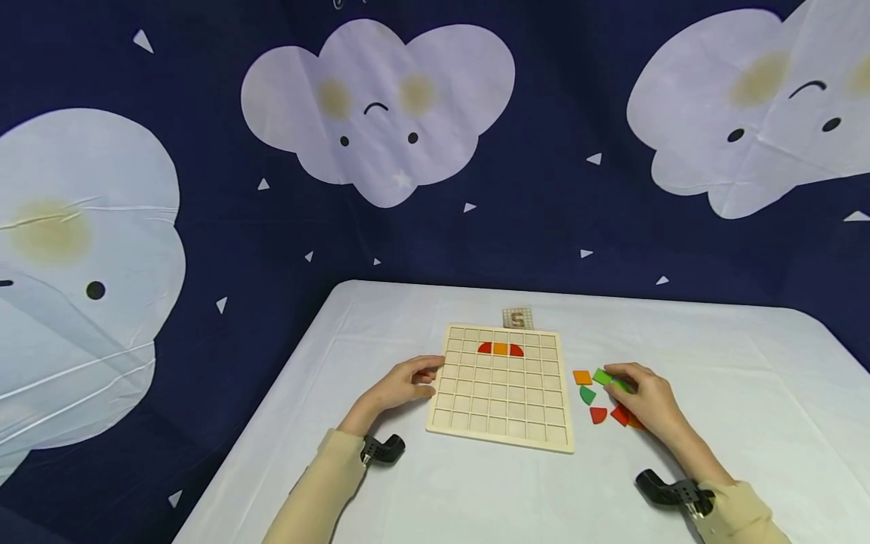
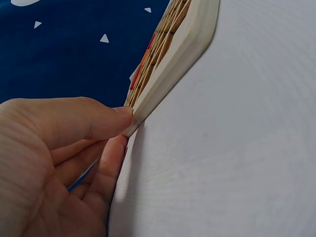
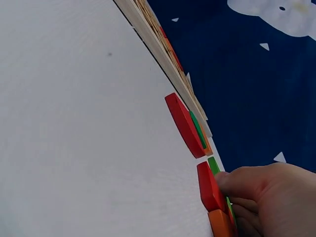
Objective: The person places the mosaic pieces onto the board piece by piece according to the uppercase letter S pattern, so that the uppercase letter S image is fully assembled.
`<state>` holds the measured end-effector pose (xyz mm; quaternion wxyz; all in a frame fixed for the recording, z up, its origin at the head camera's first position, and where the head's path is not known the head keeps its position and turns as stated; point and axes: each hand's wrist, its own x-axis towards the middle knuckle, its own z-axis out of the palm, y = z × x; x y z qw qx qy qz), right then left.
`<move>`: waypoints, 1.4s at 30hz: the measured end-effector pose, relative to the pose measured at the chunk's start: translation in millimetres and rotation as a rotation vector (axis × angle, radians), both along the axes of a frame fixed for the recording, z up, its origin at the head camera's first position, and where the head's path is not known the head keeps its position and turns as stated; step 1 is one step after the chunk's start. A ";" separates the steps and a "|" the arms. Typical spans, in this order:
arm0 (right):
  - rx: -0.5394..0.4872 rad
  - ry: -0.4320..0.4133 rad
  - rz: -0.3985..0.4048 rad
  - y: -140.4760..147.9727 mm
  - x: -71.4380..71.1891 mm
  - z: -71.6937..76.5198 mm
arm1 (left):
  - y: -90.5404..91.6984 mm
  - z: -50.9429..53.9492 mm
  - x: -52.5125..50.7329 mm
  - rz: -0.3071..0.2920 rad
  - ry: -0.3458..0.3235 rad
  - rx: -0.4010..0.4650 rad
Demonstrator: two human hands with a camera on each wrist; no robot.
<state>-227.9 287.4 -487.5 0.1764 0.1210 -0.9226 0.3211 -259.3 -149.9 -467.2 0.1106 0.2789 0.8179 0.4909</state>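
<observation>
we have the wooden grid board lying flat on the white-covered counter, and look at its second row from the far edge: a red quarter-round, an orange square and another red quarter-round, side by side in neighbouring cells! at the board's left edge we see the left hand, thumb and fingers touching the rim; whether they pinch it or merely press against it, we cannot tell. over to the board's right, here is the right hand, bent low, thumb and forefinger on either side of a light green piece, a second light green piece partly under the fingers; whether anything is pinched, we cannot tell from here. around that hand, all to the right of the board, we count an orange piece nearest the far side, a dark green piece, a loose red piece with a rounded edge, and a second loose red piece beside a mostly hidden orange one. just beyond the board's far edge, a small gridded card shows a brown figure.
</observation>
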 end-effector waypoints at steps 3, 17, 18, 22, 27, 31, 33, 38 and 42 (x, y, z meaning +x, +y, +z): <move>0.003 0.011 -0.001 0.4 0.0 0.3 | 0.1 -3.8 -2.4 0.007 0.000 -0.010; -0.092 -0.050 0.004 1.0 -20.8 27.1 | -1.2 -3.3 -2.5 0.012 -0.007 -0.011; -0.085 -0.038 0.003 1.3 -25.5 24.3 | -1.1 -3.1 -2.5 0.012 -0.007 -0.014; -0.085 -0.004 0.021 -9.6 -36.0 24.6 | -0.8 -2.1 -2.2 0.009 -0.003 -0.020; -0.171 -0.040 0.075 -44.9 -30.5 42.2 | -0.6 -1.5 -2.3 0.000 0.011 -0.024; -0.211 -0.075 0.132 -74.2 -29.9 49.6 | -0.1 -0.8 -2.4 -0.008 0.013 -0.026; -0.227 -0.079 0.162 -87.7 -32.7 50.3 | 0.1 -1.3 -2.7 -0.011 0.011 -0.018; -0.252 -0.095 0.230 -118.6 -40.1 51.4 | 0.1 -1.3 -2.4 -0.010 0.007 0.000; -0.267 -0.124 0.267 -137.8 -44.5 51.0 | 0.3 -0.3 -2.5 0.002 0.007 -0.022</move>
